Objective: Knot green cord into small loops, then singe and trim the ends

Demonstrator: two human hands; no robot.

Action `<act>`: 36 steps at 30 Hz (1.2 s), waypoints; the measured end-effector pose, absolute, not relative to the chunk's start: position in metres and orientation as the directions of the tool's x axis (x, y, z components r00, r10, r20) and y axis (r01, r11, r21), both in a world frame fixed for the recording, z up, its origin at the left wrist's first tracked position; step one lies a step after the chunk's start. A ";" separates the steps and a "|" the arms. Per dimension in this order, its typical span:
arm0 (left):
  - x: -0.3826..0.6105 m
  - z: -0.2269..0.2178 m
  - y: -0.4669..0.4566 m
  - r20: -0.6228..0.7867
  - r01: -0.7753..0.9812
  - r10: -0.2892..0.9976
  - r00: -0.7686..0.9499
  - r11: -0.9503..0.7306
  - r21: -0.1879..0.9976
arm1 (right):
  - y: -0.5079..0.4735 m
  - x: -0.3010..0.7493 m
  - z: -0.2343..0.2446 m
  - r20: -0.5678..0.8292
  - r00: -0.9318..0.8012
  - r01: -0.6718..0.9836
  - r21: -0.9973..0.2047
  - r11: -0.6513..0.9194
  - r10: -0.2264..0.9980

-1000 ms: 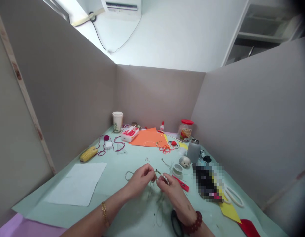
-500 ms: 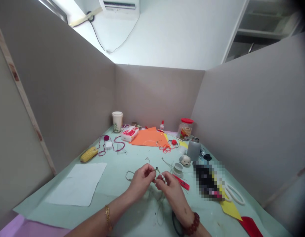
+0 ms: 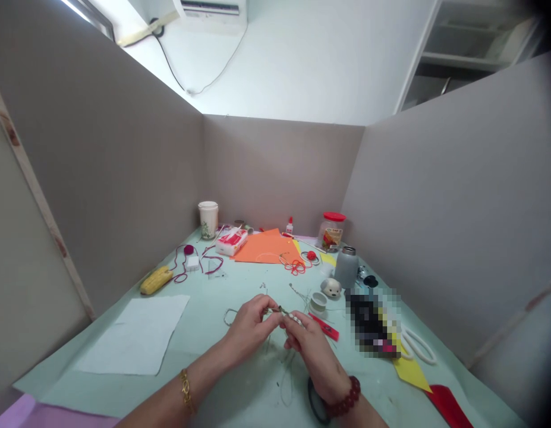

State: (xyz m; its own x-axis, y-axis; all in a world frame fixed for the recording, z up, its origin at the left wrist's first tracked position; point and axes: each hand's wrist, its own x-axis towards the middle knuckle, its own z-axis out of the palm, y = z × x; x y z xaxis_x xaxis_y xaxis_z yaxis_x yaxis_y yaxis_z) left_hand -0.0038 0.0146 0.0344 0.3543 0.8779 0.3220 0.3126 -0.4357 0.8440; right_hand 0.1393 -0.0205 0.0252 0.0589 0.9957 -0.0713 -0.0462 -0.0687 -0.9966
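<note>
Between my fingers, over the middle of the table, is a thin braided cord in green and white. My left hand pinches its left stretch, and a loop of the cord sticks out past the left side of this hand. My right hand grips the cord's right part between thumb and fingers. The two thumbs nearly meet. Fine loose threads hang or lie below the hands. Under my right wrist, a dark ring-shaped handle is partly covered.
Right of my hands are a red cutter, a thread spool, a dog-head figure and a grey bottle. White cloth and a yellow corn-shaped item lie left. Orange sheets and a lidded jar are farther back.
My hands have drawn closer together, and the cord between them has tilted from steep to flatter. The whole view has shifted slightly.
</note>
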 end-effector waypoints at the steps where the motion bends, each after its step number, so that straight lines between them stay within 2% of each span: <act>1: -0.003 0.034 0.015 0.314 0.312 0.887 0.338 -0.421 0.852 | -0.021 0.139 0.024 -0.077 0.049 -0.086 -0.994 -0.072 0.996; 4: -0.001 0.031 0.017 0.240 0.288 0.931 0.274 -0.317 0.903 | -0.022 0.135 0.024 -0.073 0.058 -0.114 -0.991 -0.066 0.996; 8: 0.000 0.025 0.021 0.180 0.235 0.957 0.227 -0.233 0.944 | -0.025 0.131 0.027 0.018 0.109 -0.016 -1.000 0.020 0.994; 10: -0.002 0.024 0.021 0.207 0.246 0.949 0.237 -0.264 0.933 | -0.025 0.132 0.028 0.027 0.130 -0.030 -0.999 0.031 0.991; 17: -0.006 0.027 0.020 0.353 0.341 0.891 0.286 -0.439 0.831 | -0.022 0.136 0.024 -0.077 0.108 -0.209 -0.976 -0.053 0.991; 23: -0.010 0.021 0.027 0.364 0.408 0.905 0.220 -0.424 0.809 | -0.023 0.136 0.025 -0.064 0.065 -0.222 -0.974 -0.048 0.996; 25: -0.012 0.018 0.030 0.415 0.466 0.890 0.192 -0.454 0.760 | -0.023 0.136 0.025 -0.085 0.087 -0.269 -0.961 -0.059 0.993; 27: -0.013 0.015 0.032 0.534 0.549 0.824 0.191 -0.540 0.637 | -0.022 0.137 0.024 -0.108 0.118 -0.312 -0.948 -0.067 0.987; 30: -0.011 0.010 0.032 0.692 0.603 0.655 0.302 -0.694 0.393 | -0.021 0.137 0.022 -0.123 0.141 -0.359 -0.931 -0.065 0.982; 32: -0.008 0.006 0.029 0.725 0.569 0.576 0.377 -0.762 0.310 | -0.021 0.135 0.021 -0.128 0.134 -0.383 -0.921 -0.068 0.983; 34: -0.005 0.003 0.027 0.720 0.535 0.581 0.380 -0.773 0.341 | -0.022 0.133 0.021 -0.128 0.118 -0.393 -0.917 -0.072 0.985; 36: -0.003 0.000 0.026 0.678 0.528 0.663 0.317 -0.718 0.455 | -0.024 0.131 0.021 -0.129 0.112 -0.392 -0.917 -0.076 0.985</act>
